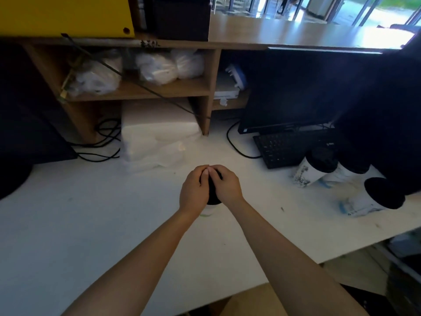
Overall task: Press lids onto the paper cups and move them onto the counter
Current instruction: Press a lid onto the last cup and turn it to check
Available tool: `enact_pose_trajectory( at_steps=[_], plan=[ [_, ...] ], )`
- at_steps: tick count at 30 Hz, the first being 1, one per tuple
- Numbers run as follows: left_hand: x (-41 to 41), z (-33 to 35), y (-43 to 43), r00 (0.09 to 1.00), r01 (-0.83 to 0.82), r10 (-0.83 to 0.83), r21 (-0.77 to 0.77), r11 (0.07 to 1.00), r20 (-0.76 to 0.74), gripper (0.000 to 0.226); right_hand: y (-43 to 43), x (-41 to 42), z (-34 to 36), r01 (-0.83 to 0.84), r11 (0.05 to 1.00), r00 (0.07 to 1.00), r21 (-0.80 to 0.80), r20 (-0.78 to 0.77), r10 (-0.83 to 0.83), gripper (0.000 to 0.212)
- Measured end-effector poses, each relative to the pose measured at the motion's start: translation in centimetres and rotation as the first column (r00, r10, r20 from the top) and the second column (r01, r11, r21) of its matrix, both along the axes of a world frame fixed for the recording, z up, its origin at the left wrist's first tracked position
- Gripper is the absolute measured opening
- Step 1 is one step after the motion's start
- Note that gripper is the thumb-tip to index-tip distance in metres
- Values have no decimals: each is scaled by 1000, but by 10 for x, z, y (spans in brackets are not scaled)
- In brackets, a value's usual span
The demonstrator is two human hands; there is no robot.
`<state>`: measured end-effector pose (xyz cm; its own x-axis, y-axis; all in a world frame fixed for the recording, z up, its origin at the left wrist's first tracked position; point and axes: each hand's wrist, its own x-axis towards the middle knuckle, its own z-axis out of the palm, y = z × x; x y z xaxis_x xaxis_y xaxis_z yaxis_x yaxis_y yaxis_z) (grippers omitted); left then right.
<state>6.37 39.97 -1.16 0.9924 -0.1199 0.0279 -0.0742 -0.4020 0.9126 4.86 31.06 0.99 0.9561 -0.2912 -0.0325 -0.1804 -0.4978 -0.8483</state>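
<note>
White worktop under a wooden counter, a dark monitor and keyboard off to the right. Dead centre, a paper cup stands upright on the worktop — both hands are on top of it. Left hand and right hand are pressed together over the black lid, fingertips meeting. Three lidded cups sit near the keyboard.
</note>
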Motion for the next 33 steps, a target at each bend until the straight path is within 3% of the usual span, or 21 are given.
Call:
enact_pose_trajectory(
  at_steps=[4,7,9,12,14,17,19,22,24,28,30,33],
  plan=[
    [6,10,9,984,128,-138,-87,988,-111,36,4,-2,1,97,995,995,38,-35,-95,34],
    [18,15,16,951,261,-261,-22,965,-168,38,5,-5,5,130,988,988,84,-98,-122,38],
    [28,15,18,944,290,-274,67,955,-186,41,2,-10,6,133,971,985,198,-134,-108,36],
    [40,18,21,967,252,-236,229,940,-96,46,-7,-27,9,225,808,969,544,-214,-125,29],
    [51,22,22,971,228,-238,375,899,-19,51,-7,-38,8,278,699,957,659,-252,-144,27],
    [63,29,18,954,219,-297,588,779,37,48,6,-46,1,305,773,948,556,-254,-191,19],
    [66,33,13,951,187,-299,630,754,75,44,16,-49,-2,306,830,945,466,-254,-206,23],
    [59,38,13,970,85,-190,528,845,149,46,16,-47,4,328,856,939,399,-236,-250,36],
    [49,37,16,983,-1,-76,418,908,167,49,11,-38,13,281,918,959,279,-125,-255,41],
    [26,15,15,996,74,-86,439,896,6,47,7,-12,16,-8,999,996,42,-87,12,39],
    [16,5,12,997,69,-76,408,910,1,41,7,-5,7,-100,995,991,14,-92,101,33],
    [6,6,7,997,-35,3,404,914,80,40,8,-2,-5,-65,994,997,88,-29,68,28]
  ],
)
